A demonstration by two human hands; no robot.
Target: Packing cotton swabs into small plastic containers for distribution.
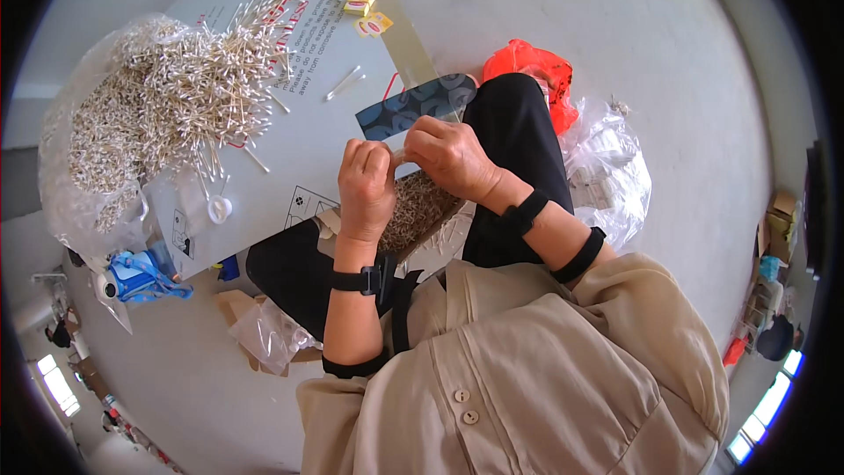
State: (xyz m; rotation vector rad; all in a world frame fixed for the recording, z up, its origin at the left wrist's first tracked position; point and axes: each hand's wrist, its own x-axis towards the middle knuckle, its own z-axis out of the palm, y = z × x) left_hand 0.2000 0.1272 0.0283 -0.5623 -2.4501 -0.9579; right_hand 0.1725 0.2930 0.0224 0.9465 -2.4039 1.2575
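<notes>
My left hand (367, 189) and my right hand (450, 158) are closed and almost meet over the near edge of the table. A small pale, see-through piece (398, 158) shows between their fingertips; its kind cannot be made out. Just below them, a box filled with thin brownish bits (420, 209) rests between my legs. Past the right hand lies a dark patterned strip (413, 107). A large heap of cotton swabs (211, 79) spills from a clear plastic bag (61, 171) on the left of the table, and loose swabs (345, 84) lie nearer my hands.
The table (290, 136) has a printed pale covering. Small yellow-and-white packets (374, 25) sit at its far edge, and a white roll (219, 208) near the heap. A red bag (527, 66) and a clear bag (602, 176) are to the right; an open carton (272, 334) stands below left.
</notes>
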